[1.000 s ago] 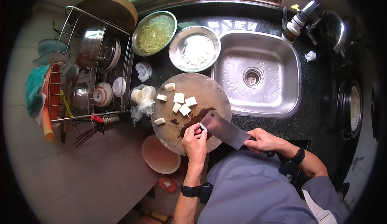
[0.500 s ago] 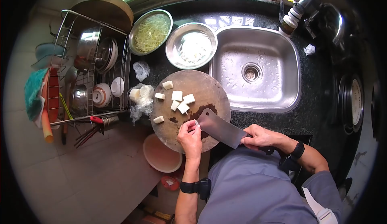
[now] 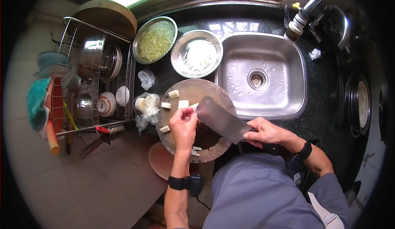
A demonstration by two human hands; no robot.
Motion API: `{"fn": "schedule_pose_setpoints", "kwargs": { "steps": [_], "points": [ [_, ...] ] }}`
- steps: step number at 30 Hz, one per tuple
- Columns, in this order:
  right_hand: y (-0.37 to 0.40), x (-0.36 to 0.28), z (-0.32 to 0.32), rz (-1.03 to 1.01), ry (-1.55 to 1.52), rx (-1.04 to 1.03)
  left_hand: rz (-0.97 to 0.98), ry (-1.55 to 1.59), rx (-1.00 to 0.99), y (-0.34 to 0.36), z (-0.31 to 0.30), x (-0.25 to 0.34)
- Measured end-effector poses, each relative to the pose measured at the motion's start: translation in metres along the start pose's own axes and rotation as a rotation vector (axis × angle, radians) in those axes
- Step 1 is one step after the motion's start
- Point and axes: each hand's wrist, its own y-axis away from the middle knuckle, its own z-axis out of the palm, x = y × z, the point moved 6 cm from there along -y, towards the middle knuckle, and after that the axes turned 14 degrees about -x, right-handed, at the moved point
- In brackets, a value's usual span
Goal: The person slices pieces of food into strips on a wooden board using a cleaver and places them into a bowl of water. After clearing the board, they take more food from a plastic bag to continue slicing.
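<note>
My right hand [image 3: 265,132] is wrapped round the handle of a cleaver [image 3: 222,120], whose broad blade lies over the round chopping board [image 3: 224,144]. Beside the blade's far left corner, my left hand [image 3: 183,124] is closed with its fingertips on a white chunk of food [image 3: 195,106], partly hidden. Another white chunk [image 3: 183,103] sits just beyond those fingers. Along the board's left side are more pale blocks [image 3: 166,105]. A few thin white slices [image 3: 196,151] lie near the front edge, to the right of my left wrist.
Behind the board stand a bowl of pale yellow shreds [image 3: 154,40] and a metal bowl of white pieces [image 3: 196,54]. The steel sink [image 3: 263,70] is at the right. Crumpled plastic wrap [image 3: 149,109] and a wire dish rack [image 3: 96,76] are at the left.
My left hand has moved forward over the board to the white chunks. The cleaver has shifted forward and left with it. Thin slices now show near the board's front edge.
</note>
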Motion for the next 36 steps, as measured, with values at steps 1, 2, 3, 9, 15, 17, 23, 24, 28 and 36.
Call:
{"fn": "schedule_pose_setpoints", "kwargs": {
  "steps": [1,2,3,9,15,17,23,24,28,36],
  "points": [
    [-0.002,-0.011,-0.004,-0.022,0.023,0.020,0.042,0.039,-0.006,-0.015,-0.002,0.012],
    [-0.004,-0.024,-0.007,-0.062,0.042,0.026,0.051,0.011,-0.013,-0.030,-0.003,0.020],
    [-0.006,-0.030,-0.010,-0.071,0.053,0.036,0.064,-0.017,-0.021,-0.044,-0.005,0.027],
    [-0.019,-0.057,-0.031,-0.108,0.068,0.262,0.151,0.012,-0.118,-0.124,0.013,0.016],
    [-0.026,-0.064,-0.047,-0.129,0.164,0.401,0.215,-0.161,-0.071,-0.185,0.027,-0.007],
    [-0.020,-0.063,-0.047,-0.101,0.100,0.457,0.248,-0.268,-0.092,-0.194,0.030,-0.016],
    [-0.009,-0.044,-0.055,-0.109,0.068,0.522,0.247,-0.447,-0.044,-0.187,0.023,0.014],
    [-0.008,-0.041,-0.053,-0.117,0.036,0.543,0.280,-0.556,-0.065,-0.187,0.024,0.017],
    [-0.003,-0.032,-0.047,-0.096,-0.001,0.575,0.306,-0.645,-0.107,-0.192,0.034,0.006],
    [0.011,-0.017,-0.040,-0.092,-0.104,0.595,0.432,-0.559,-0.144,-0.186,0.047,0.021]
  ]
}}
